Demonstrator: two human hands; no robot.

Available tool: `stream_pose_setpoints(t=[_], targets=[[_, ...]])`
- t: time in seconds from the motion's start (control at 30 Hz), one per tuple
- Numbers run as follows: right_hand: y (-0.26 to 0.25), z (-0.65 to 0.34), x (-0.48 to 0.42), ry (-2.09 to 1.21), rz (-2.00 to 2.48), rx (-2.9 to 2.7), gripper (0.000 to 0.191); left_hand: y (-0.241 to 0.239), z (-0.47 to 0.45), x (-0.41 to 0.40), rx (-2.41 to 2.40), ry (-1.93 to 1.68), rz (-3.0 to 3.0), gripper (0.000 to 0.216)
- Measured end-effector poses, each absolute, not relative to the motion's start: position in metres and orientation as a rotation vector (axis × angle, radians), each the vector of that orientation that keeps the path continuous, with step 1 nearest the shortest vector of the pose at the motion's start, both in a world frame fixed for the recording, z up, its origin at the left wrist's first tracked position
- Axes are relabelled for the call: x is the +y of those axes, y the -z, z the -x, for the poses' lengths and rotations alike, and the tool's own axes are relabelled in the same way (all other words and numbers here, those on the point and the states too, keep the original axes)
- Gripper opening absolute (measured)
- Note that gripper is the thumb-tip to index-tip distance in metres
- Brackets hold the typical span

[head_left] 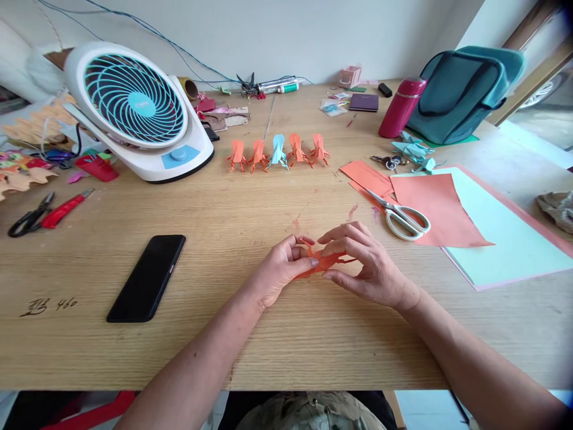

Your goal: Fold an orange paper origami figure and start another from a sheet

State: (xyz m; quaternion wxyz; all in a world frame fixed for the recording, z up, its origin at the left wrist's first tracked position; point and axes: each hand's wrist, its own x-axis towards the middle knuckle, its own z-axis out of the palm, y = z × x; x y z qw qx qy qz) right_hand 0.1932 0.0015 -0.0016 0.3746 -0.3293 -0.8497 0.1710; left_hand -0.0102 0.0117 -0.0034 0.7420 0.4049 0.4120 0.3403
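Observation:
Near the front middle of the table, a folded orange paper origami figure (329, 261) with thin leg-like strips lies between my two hands. My left hand (283, 263) is closed on its left end, the thumb pressed on top of the paper. My right hand (369, 266) curls around the other end, fingertips on the upper side and thumb along the lower edge. A thin strip pokes out under the right fingers. Part of the figure is hidden by my fingers. Beyond them stands a row of similar origami figures, orange (258, 155) with a blue one (278, 150) in the middle.
White-handled scissors (405, 222) lie on orange paper (441, 206) over light-green sheets (514, 230) at right. A black phone (147, 278), red-handled pliers (62, 210) and a fan (138, 104) are at left. A pink flask (401, 108) and teal bag (468, 95) stand back right.

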Motion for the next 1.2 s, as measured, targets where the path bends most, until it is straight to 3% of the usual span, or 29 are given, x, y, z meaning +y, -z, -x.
stream_pose_setpoints(t=[0.5, 0.73, 1.03, 1.2], targets=[[0.007, -0.191, -0.002, -0.134, 0.949, -2.115, 0.025, -0.007, 0.008, 0.009, 0.889, -0.811, -0.775, 0.055], [0.008, -0.193, 0.000, -0.422, 0.876, -2.048, 0.027, -0.002, 0.014, 0.013, 0.855, -0.728, -0.822, 0.048], [0.005, -0.194, 0.000, -0.746, 0.853, -2.040, 0.015, 0.001, 0.020, 0.015, 0.787, -0.556, -0.927, 0.028], [0.002, -0.196, 0.001, -0.995, 0.800, -2.023, 0.011, -0.001, 0.020, 0.014, 0.732, -0.514, -0.958, 0.027]])
